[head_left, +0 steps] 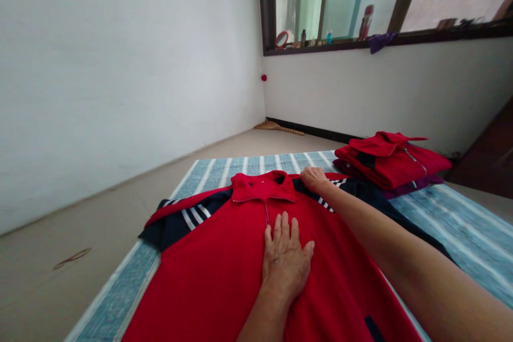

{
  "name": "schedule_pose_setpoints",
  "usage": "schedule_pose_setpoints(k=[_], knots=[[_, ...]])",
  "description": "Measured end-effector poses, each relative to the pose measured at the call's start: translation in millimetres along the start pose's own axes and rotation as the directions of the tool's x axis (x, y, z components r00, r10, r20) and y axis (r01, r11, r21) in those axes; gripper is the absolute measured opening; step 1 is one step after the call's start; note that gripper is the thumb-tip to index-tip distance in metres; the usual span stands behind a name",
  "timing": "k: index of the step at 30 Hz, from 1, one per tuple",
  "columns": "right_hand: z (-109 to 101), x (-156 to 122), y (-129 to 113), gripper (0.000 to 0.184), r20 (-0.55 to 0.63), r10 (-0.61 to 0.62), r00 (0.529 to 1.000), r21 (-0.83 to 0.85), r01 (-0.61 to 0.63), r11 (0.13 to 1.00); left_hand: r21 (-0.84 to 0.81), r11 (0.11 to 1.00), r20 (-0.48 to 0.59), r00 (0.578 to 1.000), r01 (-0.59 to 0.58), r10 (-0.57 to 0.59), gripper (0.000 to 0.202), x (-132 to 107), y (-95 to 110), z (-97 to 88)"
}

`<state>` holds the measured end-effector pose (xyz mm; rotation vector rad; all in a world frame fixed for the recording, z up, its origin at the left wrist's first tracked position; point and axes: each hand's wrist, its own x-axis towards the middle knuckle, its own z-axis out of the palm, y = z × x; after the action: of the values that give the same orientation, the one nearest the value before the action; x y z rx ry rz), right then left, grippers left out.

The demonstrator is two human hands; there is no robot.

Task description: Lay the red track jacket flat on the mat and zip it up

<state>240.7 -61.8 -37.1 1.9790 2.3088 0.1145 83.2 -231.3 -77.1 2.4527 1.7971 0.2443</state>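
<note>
**Both hands at a jacket spread on a striped surface**

The left hand (286, 262) lies palm down, its forearm rising from the near edge of the view and its fingers pointing toward the surface's far edge. The fingers are extended and slightly parted, the thumb set out to the right; they grasp nothing and rest flat on the chest of a red cloth jacket with navy sleeve panels and white stripes (208, 278), just below its short zip (267, 214). The right arm reaches in from the right, across the jacket; the right hand (315, 179) touches the shoulder beside the red collar (262, 187). Its fingers curl downward, but their tips are hidden, so whether they pinch the cloth cannot be told. The jacket lies on the blue-and-white striped, cloth-covered surface (465, 235), collar toward the far edge, one bent sleeve (172, 230) reaching the left edge. A folded pile of red and purple garments (401, 160) occupies the far right corner.
</note>
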Motion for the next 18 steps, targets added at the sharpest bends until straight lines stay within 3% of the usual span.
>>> schedule_pose_setpoints(k=[9,18], knots=[[-3,8,-19,0.023,-0.067,-0.062,0.996,0.095,0.068,0.993,-0.001,1.0,0.039,0.999,0.009,-0.009,0.064,0,2,-1.0],[4,13,-24,0.032,-0.131,0.033,0.991,0.131,-0.016,0.991,-0.009,1.0,0.046,0.999,0.01,-0.009,0.065,1,3,-1.6]])
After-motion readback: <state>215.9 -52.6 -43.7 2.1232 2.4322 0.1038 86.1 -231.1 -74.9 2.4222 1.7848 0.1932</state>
